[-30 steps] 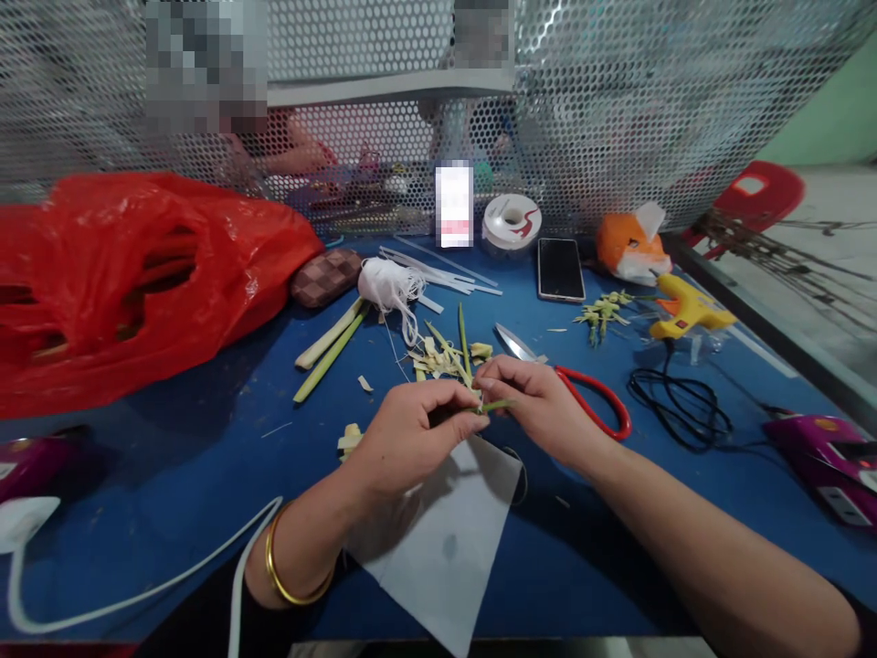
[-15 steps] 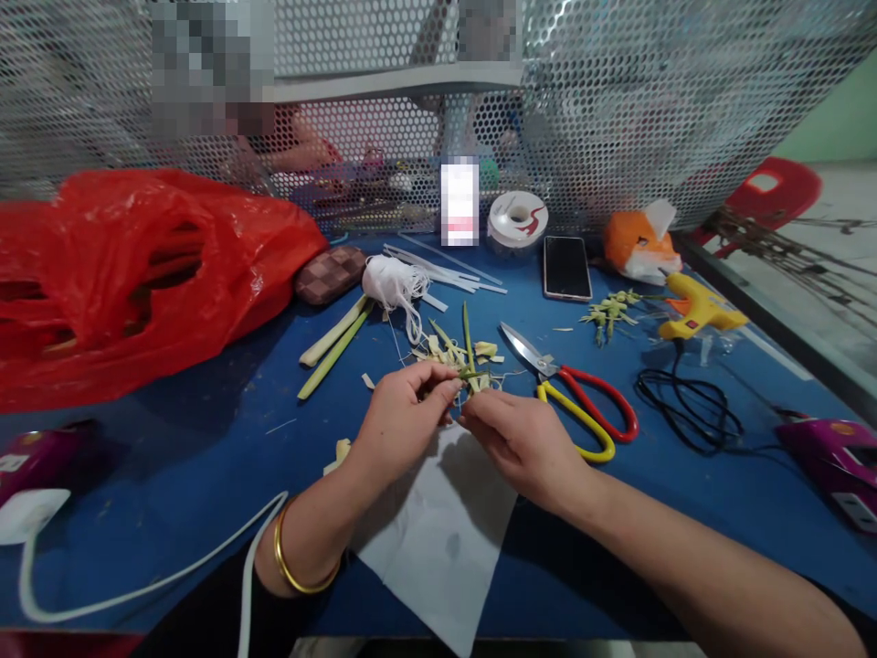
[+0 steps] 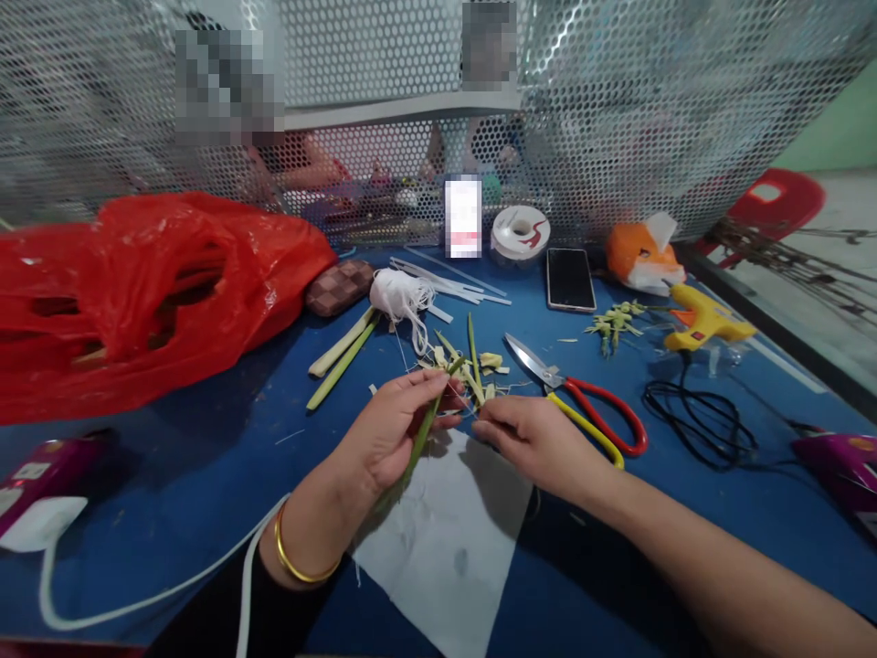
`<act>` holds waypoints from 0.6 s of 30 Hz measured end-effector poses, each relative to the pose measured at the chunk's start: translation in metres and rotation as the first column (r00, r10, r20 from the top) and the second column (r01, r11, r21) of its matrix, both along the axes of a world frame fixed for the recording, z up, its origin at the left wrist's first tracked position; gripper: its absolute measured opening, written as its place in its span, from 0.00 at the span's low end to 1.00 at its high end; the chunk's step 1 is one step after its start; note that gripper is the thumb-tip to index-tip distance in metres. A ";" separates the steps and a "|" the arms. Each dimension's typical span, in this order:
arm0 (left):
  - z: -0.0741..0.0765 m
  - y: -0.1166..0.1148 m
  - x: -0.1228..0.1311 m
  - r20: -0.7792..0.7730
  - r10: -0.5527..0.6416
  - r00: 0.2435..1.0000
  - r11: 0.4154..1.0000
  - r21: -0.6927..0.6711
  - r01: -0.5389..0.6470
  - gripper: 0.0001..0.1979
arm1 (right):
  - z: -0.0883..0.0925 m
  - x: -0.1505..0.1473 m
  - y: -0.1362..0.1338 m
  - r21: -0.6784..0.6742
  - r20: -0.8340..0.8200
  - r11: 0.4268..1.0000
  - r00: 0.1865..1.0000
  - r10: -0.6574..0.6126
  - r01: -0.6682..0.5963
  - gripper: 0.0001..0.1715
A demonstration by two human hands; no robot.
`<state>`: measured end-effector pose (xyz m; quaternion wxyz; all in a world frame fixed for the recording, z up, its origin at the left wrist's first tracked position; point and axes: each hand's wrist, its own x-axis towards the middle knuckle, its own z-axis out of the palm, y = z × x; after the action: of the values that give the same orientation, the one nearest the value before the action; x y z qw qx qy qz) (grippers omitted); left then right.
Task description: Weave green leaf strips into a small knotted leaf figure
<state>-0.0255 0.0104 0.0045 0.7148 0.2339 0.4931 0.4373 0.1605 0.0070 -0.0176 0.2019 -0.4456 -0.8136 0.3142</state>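
My left hand (image 3: 392,435) is closed on a thin green leaf strip (image 3: 419,437) that runs slantwise through its fingers. My right hand (image 3: 531,440) pinches something small just right of it; I cannot make out what. Both hands hover over a white sheet of paper (image 3: 445,548) on the blue table (image 3: 171,475). Just beyond my fingers lies a heap of leaf scraps (image 3: 472,366). Scissors (image 3: 582,411) with red and yellow handles lie right of my right hand.
A red plastic bag (image 3: 151,283) fills the left. Also on the table: green stalks (image 3: 343,352), white thread bundle (image 3: 397,292), tape roll (image 3: 519,231), phone (image 3: 570,279), yellow glue gun (image 3: 702,320) with black cord (image 3: 702,420), white cable (image 3: 137,599). Perforated metal screen (image 3: 617,110) behind, people beyond it.
The green strip has turned from lying across my fingertips to slanting down through my left hand. My right hand drew back off the scissors, which now show fully.
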 end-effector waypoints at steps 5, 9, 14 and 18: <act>0.005 0.002 -0.002 0.090 0.025 0.996 0.997 -0.069 -0.019 0.09 | 0.002 0.010 0.004 0.130 0.156 0.975 0.967 -0.199 0.180 0.10; 0.005 0.001 0.001 0.149 0.008 0.989 0.998 -0.062 0.001 0.09 | 0.007 0.005 0.000 0.203 -0.225 0.928 0.937 -0.266 0.312 0.11; -0.003 -0.005 0.005 0.214 -0.101 0.972 0.994 -0.011 0.106 0.03 | 0.002 -0.014 -0.007 -0.312 -0.538 0.950 0.822 -0.184 0.009 0.07; -0.008 -0.008 0.007 0.232 -0.118 0.966 0.990 -0.046 0.132 0.06 | -0.010 -0.024 -0.010 -0.466 -0.511 0.883 0.831 -0.219 -0.054 0.11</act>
<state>-0.0185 0.0024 -0.0038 0.7997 0.1906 0.4050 0.4002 0.1365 -0.0031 -0.0271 0.3289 -0.4069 -0.6016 0.6036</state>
